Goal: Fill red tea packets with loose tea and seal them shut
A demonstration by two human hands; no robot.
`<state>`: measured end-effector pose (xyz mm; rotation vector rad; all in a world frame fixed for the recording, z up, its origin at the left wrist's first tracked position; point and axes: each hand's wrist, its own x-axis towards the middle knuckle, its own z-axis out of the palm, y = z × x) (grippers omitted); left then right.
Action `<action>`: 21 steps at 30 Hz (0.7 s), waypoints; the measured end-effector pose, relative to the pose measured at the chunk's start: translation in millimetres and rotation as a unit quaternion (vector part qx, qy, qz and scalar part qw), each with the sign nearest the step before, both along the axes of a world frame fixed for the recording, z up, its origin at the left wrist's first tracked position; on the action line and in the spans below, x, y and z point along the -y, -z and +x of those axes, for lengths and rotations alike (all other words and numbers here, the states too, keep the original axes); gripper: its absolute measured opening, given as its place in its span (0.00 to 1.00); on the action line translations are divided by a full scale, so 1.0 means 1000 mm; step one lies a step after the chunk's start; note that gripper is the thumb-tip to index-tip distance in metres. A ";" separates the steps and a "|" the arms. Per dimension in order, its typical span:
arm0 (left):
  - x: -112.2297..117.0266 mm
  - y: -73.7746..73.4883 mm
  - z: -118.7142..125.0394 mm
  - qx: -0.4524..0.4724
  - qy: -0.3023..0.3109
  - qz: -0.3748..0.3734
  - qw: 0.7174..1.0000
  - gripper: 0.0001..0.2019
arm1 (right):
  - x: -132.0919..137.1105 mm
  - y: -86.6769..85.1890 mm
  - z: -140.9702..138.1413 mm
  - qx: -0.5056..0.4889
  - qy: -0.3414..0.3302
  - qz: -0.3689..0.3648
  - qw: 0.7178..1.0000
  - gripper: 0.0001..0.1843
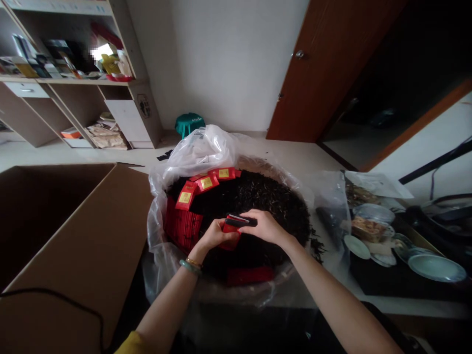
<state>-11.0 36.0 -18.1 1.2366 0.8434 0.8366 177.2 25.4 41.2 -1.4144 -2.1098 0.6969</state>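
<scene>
A big clear plastic bag [191, 152] holds a heap of dark loose tea leaves [265, 201]. Small red packets with yellow labels [199, 187] line its left inner side, and another red packet [250, 275] lies at the near edge. Above the heap, my left hand [216, 236] and my right hand [263, 226] both grip one small red packet [232, 228]. The left fingers hold its lower body; the right fingers pinch its dark top edge. A green bangle and a gold bracelet sit on my left wrist.
A large open cardboard box [73, 231] stands at the left. On the right a dark tray [387, 275] carries pale plates, cups and a bowl of food. Shelves [73, 78] with books, a green stool [189, 123] and a brown door [324, 69] stand behind.
</scene>
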 end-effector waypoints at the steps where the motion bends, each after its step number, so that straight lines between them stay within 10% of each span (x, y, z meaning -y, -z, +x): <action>1: 0.000 0.000 0.000 -0.008 0.002 -0.002 1.000 0.20 | 0.000 0.001 -0.002 -0.004 0.010 0.002 1.000 0.17; 15: -0.002 0.005 0.000 -0.026 -0.010 -0.026 0.999 0.22 | -0.001 0.008 -0.006 0.007 0.042 0.047 0.998 0.11; 21: -0.003 0.000 0.000 -0.014 -0.018 0.020 1.000 0.23 | -0.003 0.008 -0.002 -0.008 0.017 0.026 0.999 0.24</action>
